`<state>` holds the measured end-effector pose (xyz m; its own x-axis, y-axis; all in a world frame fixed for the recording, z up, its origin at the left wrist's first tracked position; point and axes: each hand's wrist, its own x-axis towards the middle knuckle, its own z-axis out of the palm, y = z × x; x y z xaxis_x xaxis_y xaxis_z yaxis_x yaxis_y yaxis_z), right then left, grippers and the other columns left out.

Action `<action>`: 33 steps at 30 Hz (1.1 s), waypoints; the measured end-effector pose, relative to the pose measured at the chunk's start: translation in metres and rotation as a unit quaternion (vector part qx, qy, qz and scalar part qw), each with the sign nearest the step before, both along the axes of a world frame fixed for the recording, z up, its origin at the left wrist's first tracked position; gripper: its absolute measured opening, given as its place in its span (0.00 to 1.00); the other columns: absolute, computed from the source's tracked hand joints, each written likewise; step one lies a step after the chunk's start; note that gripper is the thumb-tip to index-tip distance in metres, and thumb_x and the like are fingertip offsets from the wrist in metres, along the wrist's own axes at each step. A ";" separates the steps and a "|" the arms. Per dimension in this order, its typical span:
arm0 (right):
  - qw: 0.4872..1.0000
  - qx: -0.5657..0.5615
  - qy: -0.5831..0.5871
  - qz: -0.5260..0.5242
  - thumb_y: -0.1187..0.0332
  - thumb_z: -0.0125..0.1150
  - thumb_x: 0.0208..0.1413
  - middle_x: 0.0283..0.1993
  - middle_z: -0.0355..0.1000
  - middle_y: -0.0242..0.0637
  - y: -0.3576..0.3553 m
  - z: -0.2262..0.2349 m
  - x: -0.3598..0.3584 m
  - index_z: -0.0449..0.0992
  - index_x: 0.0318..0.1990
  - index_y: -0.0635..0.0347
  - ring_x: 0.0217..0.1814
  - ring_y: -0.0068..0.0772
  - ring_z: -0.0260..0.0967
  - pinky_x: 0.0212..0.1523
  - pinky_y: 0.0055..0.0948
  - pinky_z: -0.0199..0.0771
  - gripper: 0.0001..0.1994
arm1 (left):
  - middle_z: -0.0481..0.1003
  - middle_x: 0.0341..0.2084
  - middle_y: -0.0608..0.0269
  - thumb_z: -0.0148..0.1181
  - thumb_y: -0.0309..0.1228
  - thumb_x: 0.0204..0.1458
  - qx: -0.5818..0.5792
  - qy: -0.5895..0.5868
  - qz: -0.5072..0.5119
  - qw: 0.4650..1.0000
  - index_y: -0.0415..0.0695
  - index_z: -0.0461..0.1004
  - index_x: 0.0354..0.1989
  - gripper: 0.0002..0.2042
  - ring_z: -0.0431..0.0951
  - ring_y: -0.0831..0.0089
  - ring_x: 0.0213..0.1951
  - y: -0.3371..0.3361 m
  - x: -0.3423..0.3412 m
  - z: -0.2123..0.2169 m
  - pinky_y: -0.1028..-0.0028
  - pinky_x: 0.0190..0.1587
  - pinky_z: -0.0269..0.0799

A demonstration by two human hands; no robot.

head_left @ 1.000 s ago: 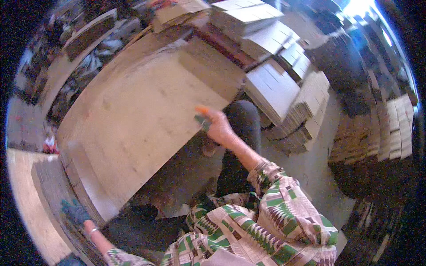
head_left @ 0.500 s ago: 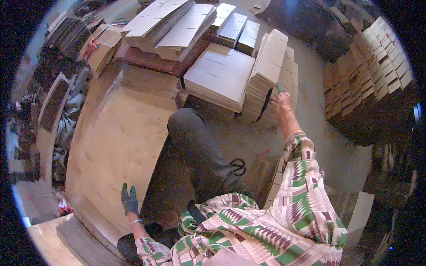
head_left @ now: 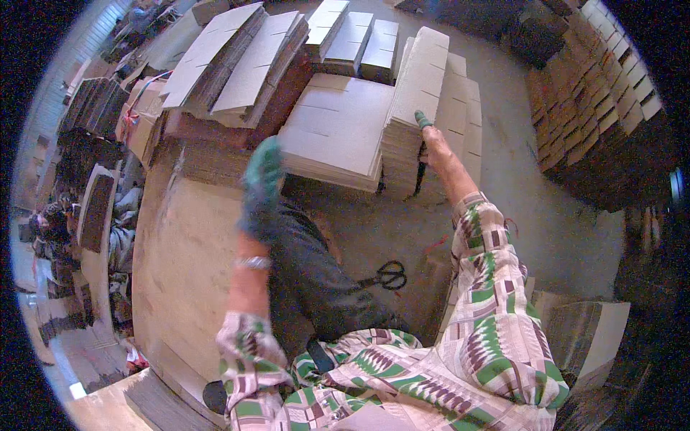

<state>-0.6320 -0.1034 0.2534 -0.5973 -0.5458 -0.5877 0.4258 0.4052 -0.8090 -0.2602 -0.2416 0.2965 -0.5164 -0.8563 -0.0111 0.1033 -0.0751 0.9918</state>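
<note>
My right hand [head_left: 431, 141] is at the near edge of a tall stack of slotted cardboard sheets [head_left: 424, 75]. Its green-covered thumb lies on top, while the other fingers are mostly hidden at the stack's side; it looks closed on the edge. My left hand [head_left: 260, 192], in a green-and-grey glove, is raised above my left knee and smeared by motion. It is just left of a wide stack of cardboard sheets [head_left: 334, 118], and I cannot tell whether it touches it. Left of my leg, a broad tan board surface [head_left: 194, 266] carries nothing in either hand's reach.
Black-handled scissors [head_left: 388, 276] lie beside my leg. More cardboard stacks stand at the far left [head_left: 215, 50] and far middle [head_left: 348, 39]. A high pile of folded cardboard [head_left: 596, 108] rises on the right. An open cardboard box [head_left: 147, 104] sits at left.
My left hand has left the tan board and swung forward and up toward the wide stack. My right hand stays at the tall stack's near edge. The whole view has shifted slightly.
</note>
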 end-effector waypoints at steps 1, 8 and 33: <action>1.000 -0.028 -0.006 0.000 0.33 0.59 0.53 0.78 0.47 0.50 -0.006 0.005 0.009 0.50 0.75 0.57 0.77 0.60 0.46 0.71 0.66 0.46 0.51 | 0.67 0.66 0.63 0.44 0.39 0.66 0.094 0.026 -0.001 0.995 0.48 0.62 0.70 0.24 0.67 0.68 0.64 -0.013 -0.024 -0.024 0.64 0.62 0.65; 0.985 -0.167 -0.005 -0.054 0.34 0.60 0.53 0.68 0.62 0.49 0.025 -0.030 0.015 0.62 0.67 0.62 0.64 0.53 0.61 0.65 0.57 0.60 0.46 | 0.66 0.65 0.69 0.52 0.59 0.61 -0.071 0.015 -0.145 0.987 0.50 0.59 0.72 0.36 0.68 0.71 0.58 0.011 -0.161 -0.132 0.61 0.57 0.68; 0.969 -0.187 -0.154 -0.044 0.38 0.68 0.49 0.64 0.68 0.43 0.042 0.020 0.058 0.67 0.64 0.60 0.63 0.48 0.67 0.64 0.53 0.67 0.43 | 0.78 0.51 0.64 0.57 0.41 0.64 0.102 -0.033 -0.176 0.979 0.42 0.74 0.60 0.21 0.77 0.76 0.48 0.051 -0.164 -0.047 0.72 0.50 0.74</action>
<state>-0.5743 -0.0617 0.2737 -0.4782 -0.7103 -0.5165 0.6901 0.0598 -0.7212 -0.4243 -0.1907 0.2490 -0.7708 -0.6028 -0.2061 -0.0280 -0.2912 0.9563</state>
